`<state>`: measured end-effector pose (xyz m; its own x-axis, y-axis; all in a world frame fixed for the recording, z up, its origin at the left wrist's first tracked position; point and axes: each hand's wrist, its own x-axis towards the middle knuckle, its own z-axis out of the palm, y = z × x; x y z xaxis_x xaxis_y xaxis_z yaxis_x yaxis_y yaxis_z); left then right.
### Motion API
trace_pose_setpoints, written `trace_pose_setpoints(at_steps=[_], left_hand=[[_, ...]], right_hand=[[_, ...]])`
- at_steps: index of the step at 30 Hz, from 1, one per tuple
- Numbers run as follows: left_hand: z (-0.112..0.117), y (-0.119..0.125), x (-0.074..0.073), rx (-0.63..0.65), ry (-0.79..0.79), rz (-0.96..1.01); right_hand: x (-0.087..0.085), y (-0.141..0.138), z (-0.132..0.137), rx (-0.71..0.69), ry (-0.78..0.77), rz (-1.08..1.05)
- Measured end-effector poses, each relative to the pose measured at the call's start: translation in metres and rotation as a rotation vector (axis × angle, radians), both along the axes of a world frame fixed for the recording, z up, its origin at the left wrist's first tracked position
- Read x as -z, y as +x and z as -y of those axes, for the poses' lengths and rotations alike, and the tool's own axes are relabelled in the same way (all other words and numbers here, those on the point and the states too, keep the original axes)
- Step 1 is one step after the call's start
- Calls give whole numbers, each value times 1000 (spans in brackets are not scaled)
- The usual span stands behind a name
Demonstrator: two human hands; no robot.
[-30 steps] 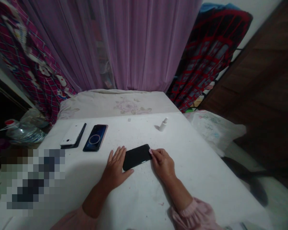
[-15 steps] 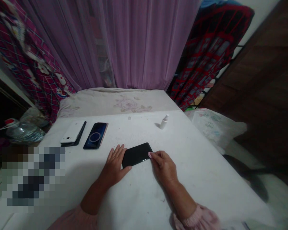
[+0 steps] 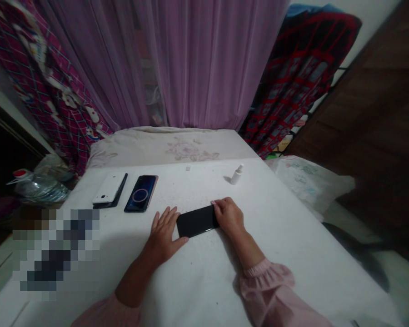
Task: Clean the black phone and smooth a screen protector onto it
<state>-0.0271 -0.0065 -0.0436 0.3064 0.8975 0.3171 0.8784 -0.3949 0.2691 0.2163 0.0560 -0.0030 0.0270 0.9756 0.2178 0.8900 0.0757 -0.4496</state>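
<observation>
A black phone (image 3: 196, 221) lies flat, screen dark, on the white table (image 3: 204, 272) in front of me. My left hand (image 3: 163, 234) rests flat on the table with fingers stretched out, its fingers and thumb against the phone's left end. My right hand (image 3: 228, 215) covers the phone's right end, fingers curled over the far corner and pressed on it.
Further left on the table lie a phone with a lit blue ring on its screen (image 3: 141, 194) and a white phone stacked on a dark one (image 3: 109, 189). A small white spray bottle (image 3: 236, 175) stands at the far right. A blurred patch covers the near left.
My right hand has slid forward along the phone's right end, from its near corner up over the far corner. The left hand stays in place.
</observation>
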Motion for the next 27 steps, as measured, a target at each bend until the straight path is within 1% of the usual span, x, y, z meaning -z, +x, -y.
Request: trace_pose_setpoints(at_steps=[3, 5, 8, 12, 15, 17, 19, 24, 27], left_hand=[[0, 1, -1, 9, -16, 2], [0, 2, -1, 5, -21, -2], [0, 4, -1, 1, -22, -10], [0, 4, -2, 11, -13, -14], [1, 4, -4, 14, -10, -6], [1, 5, -5, -4, -13, 0], [2, 7, -6, -24, -19, 7], [2, 9, -6, -26, -22, 24], [2, 9, -5, -25, -15, 25]], right_hand=[[-1, -4, -1, -55, 35, 28], [-3, -9, 2, -128, 62, 63], [-6, -27, 6, -258, 73, 129], [-10, -57, 12, -387, 86, 177], [-12, -66, 16, -453, 97, 198], [-12, -63, 16, -462, 101, 212], [-12, -51, 14, -441, 102, 226], [-8, -4, 3, -258, 69, 227], [-3, 17, 1, -156, 38, 198]])
